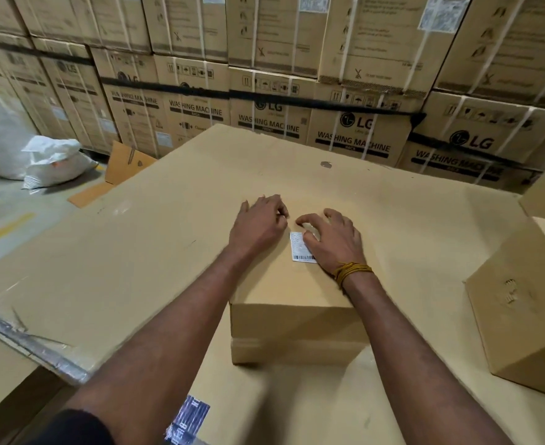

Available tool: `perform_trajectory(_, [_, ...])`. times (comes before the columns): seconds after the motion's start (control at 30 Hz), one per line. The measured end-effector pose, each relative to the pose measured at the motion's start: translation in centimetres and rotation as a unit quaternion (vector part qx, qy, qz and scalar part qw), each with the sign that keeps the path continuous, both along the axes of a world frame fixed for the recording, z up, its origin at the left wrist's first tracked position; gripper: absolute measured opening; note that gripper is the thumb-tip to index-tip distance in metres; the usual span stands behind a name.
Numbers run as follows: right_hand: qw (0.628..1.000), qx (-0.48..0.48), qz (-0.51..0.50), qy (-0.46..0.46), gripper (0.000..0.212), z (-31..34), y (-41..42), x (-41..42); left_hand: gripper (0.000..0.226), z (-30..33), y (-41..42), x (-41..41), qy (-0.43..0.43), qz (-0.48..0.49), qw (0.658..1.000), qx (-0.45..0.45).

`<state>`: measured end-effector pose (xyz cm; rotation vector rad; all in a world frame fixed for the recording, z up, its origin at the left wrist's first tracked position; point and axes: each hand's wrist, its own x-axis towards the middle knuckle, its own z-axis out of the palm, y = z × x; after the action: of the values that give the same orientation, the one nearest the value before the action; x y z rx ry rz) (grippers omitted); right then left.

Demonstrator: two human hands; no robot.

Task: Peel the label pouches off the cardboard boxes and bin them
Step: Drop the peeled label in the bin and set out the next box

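Head view: a small cardboard box (293, 303) is seen near the surface's (136, 252) near edge. Left hand (258, 224) is laid on its top, fingers curled, empty. Right hand (332, 242) is clawed over the label pouch (300, 247), fingertips pressing.

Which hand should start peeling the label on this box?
Right hand: it lies on the white label, fingertips curled at its far edge. Left hand rests on bare box top beside it.

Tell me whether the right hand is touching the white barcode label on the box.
Touching. The head view shows the right hand lying over the white barcode label's right edge on the cardboard box, with no gap visible.
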<state>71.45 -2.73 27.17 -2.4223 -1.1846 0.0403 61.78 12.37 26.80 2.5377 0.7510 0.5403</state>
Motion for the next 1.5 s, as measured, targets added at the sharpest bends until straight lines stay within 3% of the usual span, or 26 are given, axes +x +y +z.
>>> perform_trajectory(0.23, [1.000,-0.012,-0.003,0.000,0.041,-0.1,0.1,0.0,0.015,-0.2,0.3,0.1,-0.011,-0.007,1.000,0.002])
perform_trajectory(0.4, [1.000,0.004,-0.012,0.006,0.025,-0.2,0.0,-0.1,0.014,-0.3,0.4,0.1,-0.021,-0.006,1.000,-0.002])
perform_trajectory(0.53, [1.000,-0.009,-0.007,0.004,0.030,-0.1,0.0,0.0,0.014,-0.3,0.3,0.0,-0.023,-0.009,1.000,0.002])
perform_trajectory(0.67, [1.000,0.006,-0.015,0.006,0.021,-0.4,0.3,0.2,0.016,-0.2,0.3,-0.1,-0.021,-0.009,1.000,-0.004])
perform_trajectory(0.8, [1.000,-0.007,-0.014,0.003,0.034,-0.5,0.3,0.4,0.015,-0.3,0.3,0.0,-0.025,-0.013,1.000,-0.007])
perform_trajectory(0.97, [1.000,0.008,-0.013,0.004,0.027,-0.8,0.3,0.7,0.013,-0.4,0.4,0.0,-0.023,-0.015,1.000,-0.012])
perform_trajectory(1.4, [1.000,0.001,-0.010,-0.007,0.039,-1.0,0.5,1.2,0.013,-0.5,0.5,0.2,-0.018,-0.014,1.000,-0.013])
perform_trajectory(1.5, [1.000,0.009,-0.013,0.001,0.030,-0.9,0.6,1.2,0.012,-0.5,0.5,0.1,-0.020,-0.016,1.000,-0.017])
